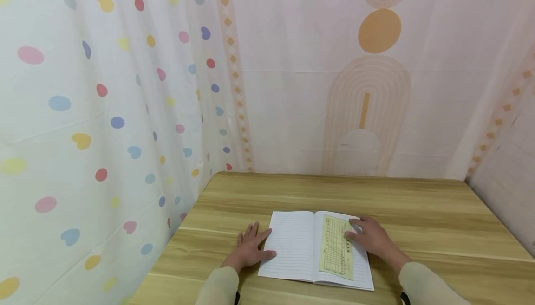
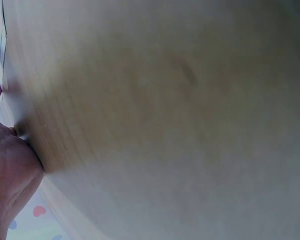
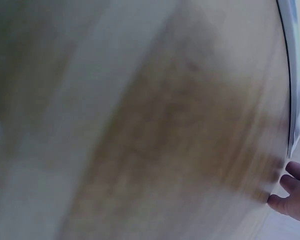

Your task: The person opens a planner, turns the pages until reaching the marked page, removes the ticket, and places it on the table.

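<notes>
Head view: hands (image 1: 249,250) (image 1: 373,237) over notebook (image 1: 288,244) edges, tabletop (image 1: 334,193) stretching beyond.

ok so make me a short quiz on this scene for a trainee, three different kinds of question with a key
1. Multiple choice: on which half of the open notebook does the yellowish printed slip lie, as the head view shows it?
a) left
b) right
c) evenly across both

2. True or false: the left hand touches the notebook.

3. Fill in the blank: the notebook lies on a wood-grained ____.

Key: 1 b; 2 true, at its left side; 3 table.
</notes>
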Demonstrator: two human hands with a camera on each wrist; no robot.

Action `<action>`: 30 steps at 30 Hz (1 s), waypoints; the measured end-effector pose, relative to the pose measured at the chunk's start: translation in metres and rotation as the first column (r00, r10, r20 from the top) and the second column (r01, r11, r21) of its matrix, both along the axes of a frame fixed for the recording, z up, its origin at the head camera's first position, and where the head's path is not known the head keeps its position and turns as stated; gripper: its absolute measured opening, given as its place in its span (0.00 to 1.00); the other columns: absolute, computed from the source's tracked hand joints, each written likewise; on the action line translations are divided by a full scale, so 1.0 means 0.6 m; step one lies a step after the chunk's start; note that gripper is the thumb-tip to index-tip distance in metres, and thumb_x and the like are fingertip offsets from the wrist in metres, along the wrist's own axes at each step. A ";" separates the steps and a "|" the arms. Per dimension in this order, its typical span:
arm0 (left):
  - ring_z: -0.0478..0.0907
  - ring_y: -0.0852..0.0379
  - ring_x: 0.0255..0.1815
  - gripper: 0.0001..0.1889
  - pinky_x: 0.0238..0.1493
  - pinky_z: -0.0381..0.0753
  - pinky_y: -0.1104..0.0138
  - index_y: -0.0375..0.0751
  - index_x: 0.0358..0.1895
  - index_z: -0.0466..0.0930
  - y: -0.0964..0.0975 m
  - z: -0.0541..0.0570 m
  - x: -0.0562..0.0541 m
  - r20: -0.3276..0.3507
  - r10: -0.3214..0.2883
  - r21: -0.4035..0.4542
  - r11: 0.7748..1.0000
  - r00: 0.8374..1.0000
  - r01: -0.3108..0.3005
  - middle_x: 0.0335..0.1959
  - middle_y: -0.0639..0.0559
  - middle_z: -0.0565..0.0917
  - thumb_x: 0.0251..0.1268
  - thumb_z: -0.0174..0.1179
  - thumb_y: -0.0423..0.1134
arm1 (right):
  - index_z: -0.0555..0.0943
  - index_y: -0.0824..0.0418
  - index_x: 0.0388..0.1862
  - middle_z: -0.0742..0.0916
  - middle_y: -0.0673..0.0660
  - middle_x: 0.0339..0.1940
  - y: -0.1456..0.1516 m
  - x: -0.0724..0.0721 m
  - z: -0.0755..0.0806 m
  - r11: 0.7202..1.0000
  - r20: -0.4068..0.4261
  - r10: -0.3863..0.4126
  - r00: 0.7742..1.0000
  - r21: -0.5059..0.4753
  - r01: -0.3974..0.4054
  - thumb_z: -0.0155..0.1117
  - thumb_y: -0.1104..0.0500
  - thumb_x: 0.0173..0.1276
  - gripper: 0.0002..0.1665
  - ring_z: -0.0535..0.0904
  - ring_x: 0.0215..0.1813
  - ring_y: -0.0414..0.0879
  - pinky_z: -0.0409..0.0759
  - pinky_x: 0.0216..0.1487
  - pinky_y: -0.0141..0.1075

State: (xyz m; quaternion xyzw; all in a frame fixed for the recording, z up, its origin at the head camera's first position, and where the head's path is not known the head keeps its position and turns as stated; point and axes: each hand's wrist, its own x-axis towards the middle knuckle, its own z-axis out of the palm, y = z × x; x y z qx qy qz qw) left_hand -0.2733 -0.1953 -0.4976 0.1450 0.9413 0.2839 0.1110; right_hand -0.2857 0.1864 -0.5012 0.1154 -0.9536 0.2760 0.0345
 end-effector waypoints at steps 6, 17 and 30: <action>0.35 0.31 0.78 0.40 0.71 0.30 0.36 0.44 0.76 0.62 -0.003 -0.004 -0.002 0.015 -0.004 0.022 1.000 1.000 0.003 0.78 0.28 0.43 0.65 0.64 0.57 | 0.78 0.70 0.62 0.73 0.79 0.63 0.000 0.001 -0.005 0.996 -0.018 0.012 1.000 0.093 -0.010 0.69 0.47 0.66 0.35 0.68 0.65 0.75 0.68 0.61 0.65; 0.36 0.31 0.78 0.40 0.71 0.31 0.36 0.44 0.76 0.63 -0.002 -0.005 -0.002 0.008 -0.004 0.005 1.000 1.000 0.004 0.78 0.28 0.44 0.65 0.64 0.57 | 0.80 0.69 0.60 0.73 0.80 0.63 -0.004 0.008 0.002 0.996 -0.012 0.003 1.000 0.088 -0.002 0.70 0.49 0.65 0.32 0.68 0.65 0.75 0.66 0.61 0.66; 0.35 0.30 0.78 0.41 0.71 0.30 0.36 0.44 0.76 0.62 -0.002 -0.004 -0.001 0.003 -0.006 0.005 1.000 1.000 0.006 0.78 0.28 0.43 0.65 0.63 0.58 | 0.83 0.65 0.37 0.85 0.59 0.38 0.004 0.004 0.012 0.983 0.002 -0.097 0.995 -0.159 0.096 0.66 0.60 0.66 0.07 0.78 0.36 0.51 0.77 0.36 0.45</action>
